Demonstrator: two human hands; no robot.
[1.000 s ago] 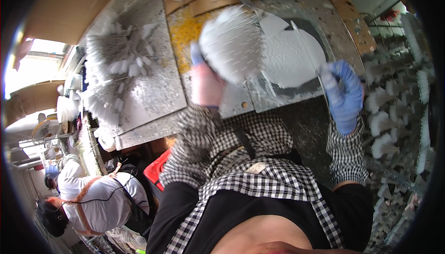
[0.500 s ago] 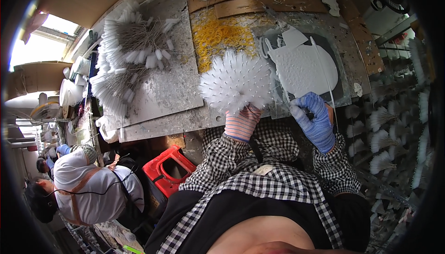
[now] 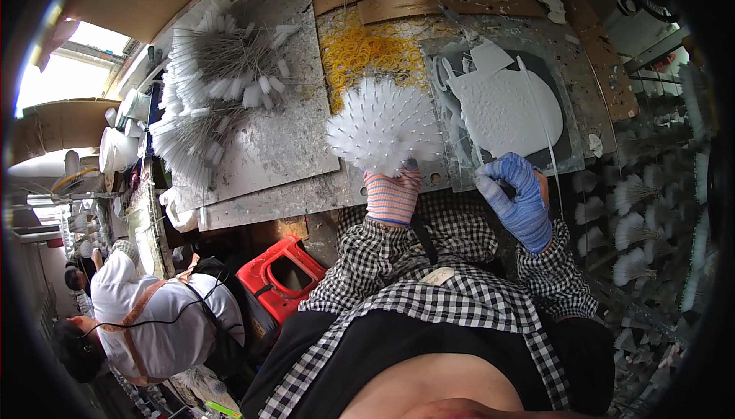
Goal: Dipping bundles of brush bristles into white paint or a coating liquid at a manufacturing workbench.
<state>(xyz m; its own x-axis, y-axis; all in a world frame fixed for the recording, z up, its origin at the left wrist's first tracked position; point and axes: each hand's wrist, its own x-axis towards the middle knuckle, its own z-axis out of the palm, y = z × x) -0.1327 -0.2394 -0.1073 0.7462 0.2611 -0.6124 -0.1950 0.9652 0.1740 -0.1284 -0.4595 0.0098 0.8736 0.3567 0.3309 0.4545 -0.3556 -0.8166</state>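
My left hand (image 3: 392,195), in a pink striped glove, grips a fanned bunch of white-tipped wire stems (image 3: 383,124) and holds it upright over the near edge of the worktable (image 3: 291,151). In a blue glove, my right hand (image 3: 517,198) is curled at the near edge of a white perforated board (image 3: 505,109). It seems to pinch a thin white stem (image 3: 545,140) that runs up past the board. A heap of yellow rubber bands (image 3: 369,48) lies just beyond the bunch.
Loose piles of white-tipped stems (image 3: 218,82) cover the table's left part. A rack of finished white tufts (image 3: 635,220) stands on the right. A red plastic stool (image 3: 279,273) sits below the table, and a person in white (image 3: 153,319) works at lower left.
Both hands came down toward the table's near edge. The white bunch sank from above the board to the left of it, and my right hand moved in to the board's near edge.
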